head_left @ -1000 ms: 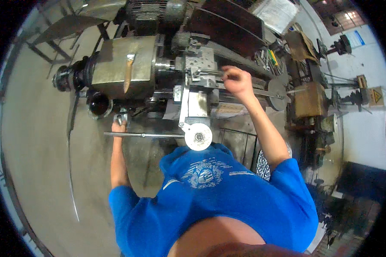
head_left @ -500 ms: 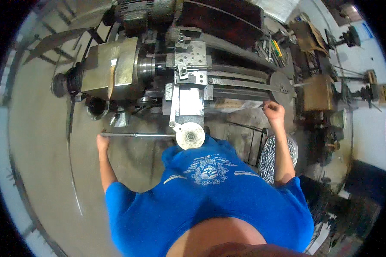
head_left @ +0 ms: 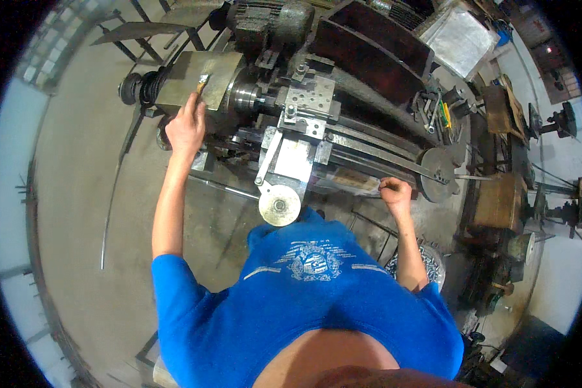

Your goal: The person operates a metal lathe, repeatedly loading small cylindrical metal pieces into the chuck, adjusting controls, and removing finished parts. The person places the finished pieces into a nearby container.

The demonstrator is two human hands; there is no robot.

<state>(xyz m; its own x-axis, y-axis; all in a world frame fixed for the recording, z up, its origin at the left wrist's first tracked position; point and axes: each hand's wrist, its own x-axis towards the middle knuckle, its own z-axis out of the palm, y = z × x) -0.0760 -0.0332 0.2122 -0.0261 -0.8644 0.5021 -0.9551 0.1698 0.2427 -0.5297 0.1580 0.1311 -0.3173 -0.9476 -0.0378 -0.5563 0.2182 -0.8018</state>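
My left hand reaches over the lathe's box-shaped headstock, with its fingers closed round the handle of a paintbrush. The brush's pale bristle end points away from me, and most of its handle is hidden by the hand. My right hand is closed near the right end of the lathe bed, beside a large round metal disc. Whatever its fingers hold is too small or hidden to make out. Between my arms are the tool carriage and a round pale handwheel with a steel bar running left from it.
Wrenches and coloured-handled tools lie at the far right of the lathe. A motor and a dark metal trough stand behind. A container of metal parts is beside my right forearm. A long thin rod is at left.
My left hand has left the steel bar and moved up onto the paintbrush on the headstock. My right hand remains closed near the bed's right end. The head view has turned.
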